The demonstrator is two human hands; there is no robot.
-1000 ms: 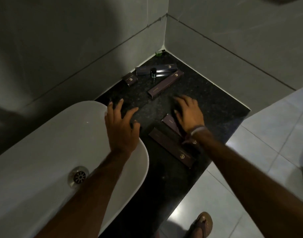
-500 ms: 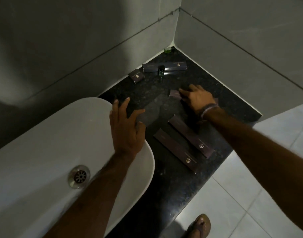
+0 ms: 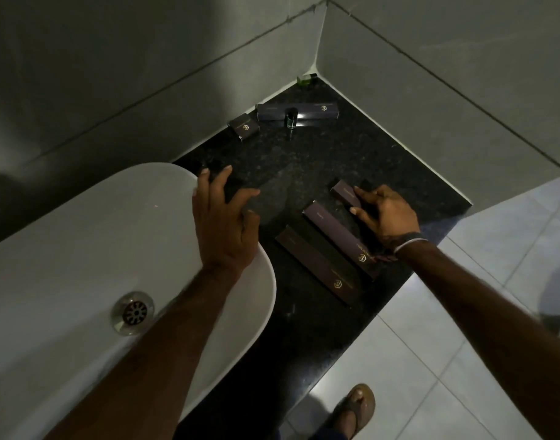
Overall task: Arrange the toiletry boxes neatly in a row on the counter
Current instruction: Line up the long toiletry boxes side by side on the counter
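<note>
On the dark speckled counter lie several dark purple toiletry boxes. Two long boxes rest side by side near the front edge, one to the left and one beside it. My right hand grips a third long box and holds it parallel to those two, mostly hiding it. My left hand hovers open over the basin rim, holding nothing. At the back, a long box lies along the wall and a small box sits to its left.
A white basin with a metal drain fills the left. A small dark bottle stands in front of the back box, and a green bottle sits in the corner. Tiled walls enclose the counter; tiled floor and a sandalled foot lie below.
My right hand took hold of the third long box from the counter's middle and brought it down beside the two front boxes. My left hand stayed over the basin rim.
</note>
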